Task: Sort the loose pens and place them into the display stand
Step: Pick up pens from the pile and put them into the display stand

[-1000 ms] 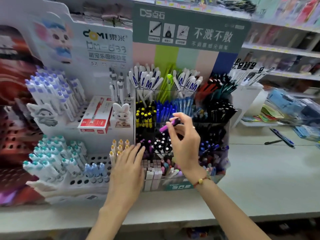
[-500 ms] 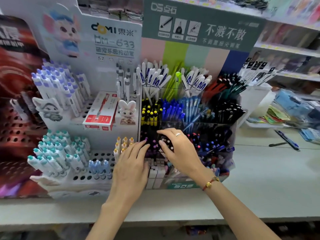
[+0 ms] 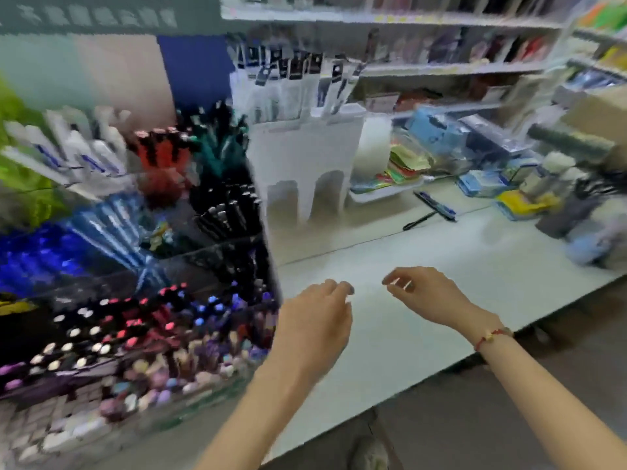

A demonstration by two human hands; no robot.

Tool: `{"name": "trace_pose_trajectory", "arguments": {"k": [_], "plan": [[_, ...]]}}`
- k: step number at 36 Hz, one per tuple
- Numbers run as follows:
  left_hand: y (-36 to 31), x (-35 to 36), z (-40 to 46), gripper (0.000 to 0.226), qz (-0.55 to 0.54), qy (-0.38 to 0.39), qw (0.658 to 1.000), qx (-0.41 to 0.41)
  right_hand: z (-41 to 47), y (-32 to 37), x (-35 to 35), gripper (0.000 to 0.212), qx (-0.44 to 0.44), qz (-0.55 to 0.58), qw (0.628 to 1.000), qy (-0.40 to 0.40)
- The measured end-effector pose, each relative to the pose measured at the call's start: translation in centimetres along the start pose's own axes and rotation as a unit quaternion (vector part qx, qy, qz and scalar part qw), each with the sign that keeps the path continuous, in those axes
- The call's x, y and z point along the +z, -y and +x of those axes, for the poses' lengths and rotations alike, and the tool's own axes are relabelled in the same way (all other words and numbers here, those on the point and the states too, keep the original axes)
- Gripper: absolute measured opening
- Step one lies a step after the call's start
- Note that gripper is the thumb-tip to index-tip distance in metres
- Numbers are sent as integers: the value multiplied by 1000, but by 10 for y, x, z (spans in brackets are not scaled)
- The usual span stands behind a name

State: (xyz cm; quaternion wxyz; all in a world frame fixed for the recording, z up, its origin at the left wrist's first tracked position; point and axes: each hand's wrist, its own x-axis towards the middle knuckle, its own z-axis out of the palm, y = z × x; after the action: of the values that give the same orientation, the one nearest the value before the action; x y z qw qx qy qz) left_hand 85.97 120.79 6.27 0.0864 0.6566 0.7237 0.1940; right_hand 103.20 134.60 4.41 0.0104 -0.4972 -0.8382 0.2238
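Both hands [image 3: 314, 320] [image 3: 427, 296] left stand [image 3: 203, 266], seemingly empty.

Bright, even indoor light with only soft shadows on the white tabletop [image 3: 424, 266]; heavy motion blur and blocky smearing left of the left grip [image 3: 315, 317] across the display stand [image 3: 135, 266], shelves [image 3: 441, 67] beyond the right grip [image 3: 424, 293] soft, and wide-angle bending at the edges.
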Motion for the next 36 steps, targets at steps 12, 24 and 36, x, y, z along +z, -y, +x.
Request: {"name": "trace_pose_trajectory", "arguments": {"k": [12,24,36], "plan": [[-75,149,208,36,-26,99,993,-56,111,-237,-55,31,100,-54,994,1],[-93,264,381,45,65,118,990,-48,274,-304,-42,51,80,-103,986,-104],[-83,254,379,19,108,181,960,-184,329,-296,-28,28,23,-216,973,-82]]}}
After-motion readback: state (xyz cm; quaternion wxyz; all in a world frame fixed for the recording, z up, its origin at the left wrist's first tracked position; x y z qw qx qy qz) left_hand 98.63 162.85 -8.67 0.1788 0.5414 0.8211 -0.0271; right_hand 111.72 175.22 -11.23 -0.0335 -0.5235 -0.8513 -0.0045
